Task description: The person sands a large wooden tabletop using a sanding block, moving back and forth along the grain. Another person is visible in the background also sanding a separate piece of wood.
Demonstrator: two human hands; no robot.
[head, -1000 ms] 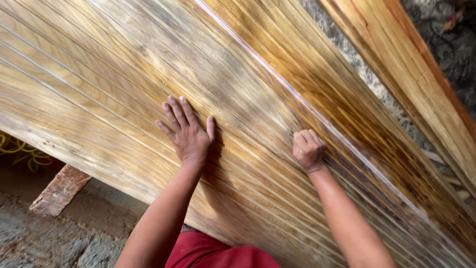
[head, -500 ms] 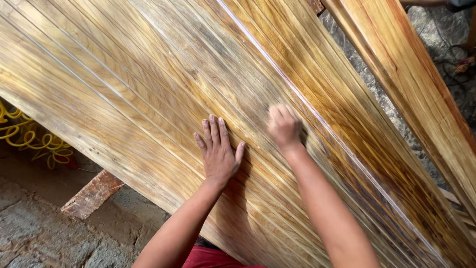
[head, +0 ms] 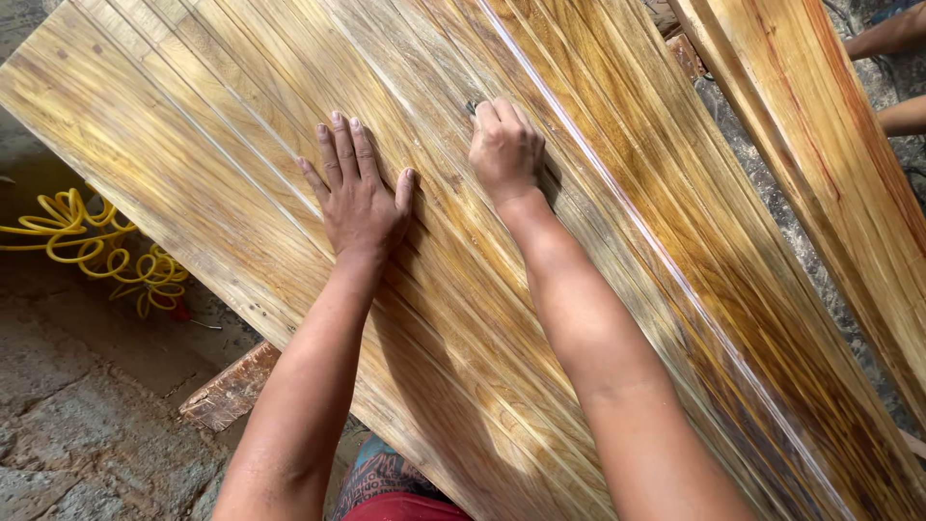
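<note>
The left hand (head: 359, 198) is laid flat, fingers spread wide, on the grooved wooden panel (head: 222, 145), while just beside them the right hand (head: 505, 150) is curled tightly over a small dark object (head: 473, 106).

Left hand (head: 359, 198): palm down, fingers spread flat, arm stretched forward.
Right hand (head: 505, 147): fingers curled into a loose fist, arm stretched forward.

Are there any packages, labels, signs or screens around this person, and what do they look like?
None in view.
Large grooved wooden panel: fills the middle, yellow-brown; the left hand lies flat on it, the right hand is closed on something small and dark.
Second plank: upper right, orange-yellow.
Coiled yellow hose: on the floor, left.
</note>
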